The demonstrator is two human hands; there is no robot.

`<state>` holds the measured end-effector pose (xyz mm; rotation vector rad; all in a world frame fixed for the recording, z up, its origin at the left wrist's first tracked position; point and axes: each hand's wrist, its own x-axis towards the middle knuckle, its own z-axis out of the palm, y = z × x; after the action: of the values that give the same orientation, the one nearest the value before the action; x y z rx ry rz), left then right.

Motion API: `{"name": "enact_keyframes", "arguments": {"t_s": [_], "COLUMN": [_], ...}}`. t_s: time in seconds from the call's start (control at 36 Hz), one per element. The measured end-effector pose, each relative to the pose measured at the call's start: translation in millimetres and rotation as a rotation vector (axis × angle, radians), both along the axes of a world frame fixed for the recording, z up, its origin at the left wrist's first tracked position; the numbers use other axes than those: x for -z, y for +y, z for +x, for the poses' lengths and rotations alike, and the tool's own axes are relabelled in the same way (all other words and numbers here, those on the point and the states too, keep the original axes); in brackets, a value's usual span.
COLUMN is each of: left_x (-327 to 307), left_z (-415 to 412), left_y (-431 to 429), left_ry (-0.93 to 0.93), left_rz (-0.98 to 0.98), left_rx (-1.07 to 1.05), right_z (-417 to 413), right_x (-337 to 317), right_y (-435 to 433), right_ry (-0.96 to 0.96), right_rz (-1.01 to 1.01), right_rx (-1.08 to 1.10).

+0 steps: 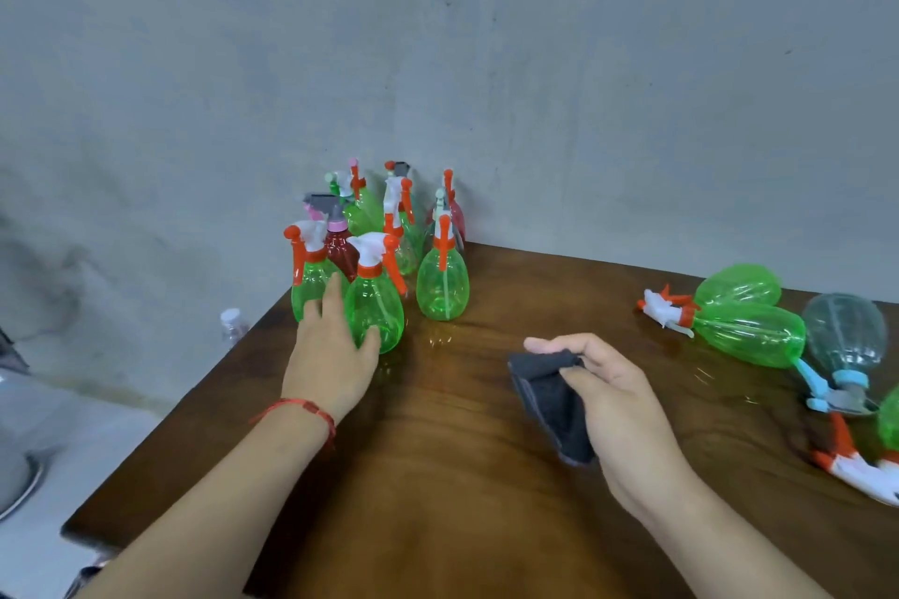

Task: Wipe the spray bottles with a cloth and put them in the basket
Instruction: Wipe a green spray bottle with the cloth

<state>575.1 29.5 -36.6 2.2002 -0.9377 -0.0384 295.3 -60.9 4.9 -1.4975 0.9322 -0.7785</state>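
Several upright spray bottles, mostly green with orange-and-white triggers, stand clustered at the table's far left corner. My left hand [335, 350] grips the nearest green spray bottle [377, 306] low on its left side, thumb in front and fingers reaching between it and the neighbouring green bottle [311, 282]. Another green bottle [442, 287] stands just to the right. My right hand [608, 394] pinches a folded dark grey cloth [549, 399] above the table's middle. No basket is in view.
Several bottles lie on their sides at the right edge: green ones [749, 336], a clear one with a blue trigger [846, 331]. The brown wooden table [438, 477] meets a grey wall behind. A small clear bottle [232, 323] stands beyond the left edge.
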Motion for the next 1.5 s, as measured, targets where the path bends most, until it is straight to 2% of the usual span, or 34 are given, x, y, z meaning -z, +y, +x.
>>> {"name": "enact_keyframes", "arguments": {"t_s": [0.17,0.28,0.5,0.75,0.86,1.03,1.14,1.31,1.39,1.5], "left_x": [4,-1,-8,-23,-35,-49,-54,-60,-57,-39], "left_z": [-32,-54,-56,-124,-163,-221,-251,-294,-317,-345], "left_y": [18,18,-1,-8,-24,-67,-112,-199,-244,-292], "left_ry": [0.011,-0.045,-0.014,-0.081,-0.138,-0.072,-0.137,-0.211,-0.218,-0.188], "left_rz": [-0.024,0.058,0.278,0.299,0.262,0.209,0.293,0.292,0.298,0.415], "left_rx": [0.014,0.045,0.124,0.317,0.42,0.577,0.662,0.71,0.668,0.51], "right_z": [-27,-53,-110,-143,-155,-183,-204,-229,-236,-243], "right_x": [-13,-22,-20,-15,-14,-16,-12,3,7,11], "right_y": [6,10,23,24,20,10,-3,-26,-34,-45], "right_ry": [0.037,0.004,-0.048,-0.205,-0.217,-0.179,-0.188,-0.166,-0.187,-0.212], "right_rz": [-0.027,0.01,0.131,0.336,0.333,0.225,0.143,0.115,0.099,0.092], "right_rx": [0.074,0.095,0.15,0.225,0.199,0.257,0.328,0.414,0.443,0.484]}}
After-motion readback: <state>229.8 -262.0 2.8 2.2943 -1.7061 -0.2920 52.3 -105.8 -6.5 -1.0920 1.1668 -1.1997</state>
